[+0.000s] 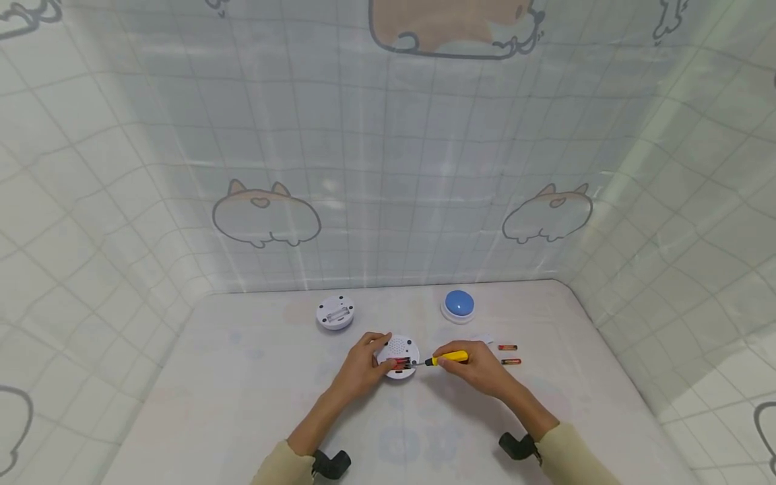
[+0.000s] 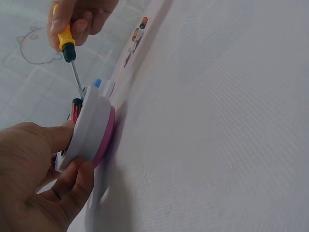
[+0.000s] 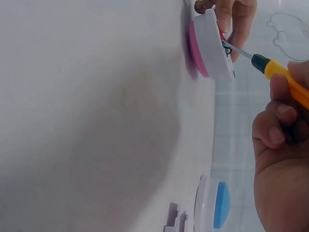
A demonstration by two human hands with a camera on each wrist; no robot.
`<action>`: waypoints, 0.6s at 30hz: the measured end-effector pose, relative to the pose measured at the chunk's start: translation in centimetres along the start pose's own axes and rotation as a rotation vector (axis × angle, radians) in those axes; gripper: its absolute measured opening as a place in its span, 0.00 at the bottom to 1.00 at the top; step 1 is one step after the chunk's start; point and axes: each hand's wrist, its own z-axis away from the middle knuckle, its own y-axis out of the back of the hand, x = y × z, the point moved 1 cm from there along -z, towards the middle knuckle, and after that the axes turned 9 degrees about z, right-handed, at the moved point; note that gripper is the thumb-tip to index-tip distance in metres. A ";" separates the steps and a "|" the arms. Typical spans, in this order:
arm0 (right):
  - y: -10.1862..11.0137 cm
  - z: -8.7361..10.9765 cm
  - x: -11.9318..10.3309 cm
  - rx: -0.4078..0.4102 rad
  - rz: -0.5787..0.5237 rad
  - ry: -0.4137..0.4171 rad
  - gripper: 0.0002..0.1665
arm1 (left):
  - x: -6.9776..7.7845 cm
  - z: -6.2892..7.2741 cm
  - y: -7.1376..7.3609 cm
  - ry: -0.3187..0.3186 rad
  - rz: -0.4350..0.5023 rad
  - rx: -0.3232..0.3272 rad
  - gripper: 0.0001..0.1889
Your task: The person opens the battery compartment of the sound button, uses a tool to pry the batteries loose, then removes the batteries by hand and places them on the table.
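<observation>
A white round push-button device [image 1: 397,345] lies face down, its pink button [image 2: 105,140] beneath. My left hand [image 1: 359,370] grips it by the rim, fingers around the side and the thumb over the red-and-black batteries [image 1: 401,362] in its open compartment. From the right, my right hand [image 1: 481,370] holds a screwdriver [image 1: 456,356] by its yellow handle. The metal shaft [image 3: 241,51] slants into the compartment at the batteries' end; whether the tip touches a battery or the casing, I cannot tell.
Behind to the left sits another upturned white device [image 1: 335,312], its battery slot showing. A blue-topped button [image 1: 459,304] stands at the back right. Two loose batteries [image 1: 508,347] lie right of my right hand, near a small white part [image 1: 483,338] it partly hides. Patterned walls surround the table.
</observation>
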 end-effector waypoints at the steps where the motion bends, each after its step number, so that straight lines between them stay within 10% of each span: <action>1: 0.0 0.0 0.0 0.000 -0.011 0.002 0.11 | 0.0 0.0 0.0 -0.002 -0.001 -0.001 0.31; 18: -0.3 -0.2 0.6 -0.003 -0.008 0.013 0.09 | 0.2 0.3 0.0 -0.012 -0.001 0.007 0.30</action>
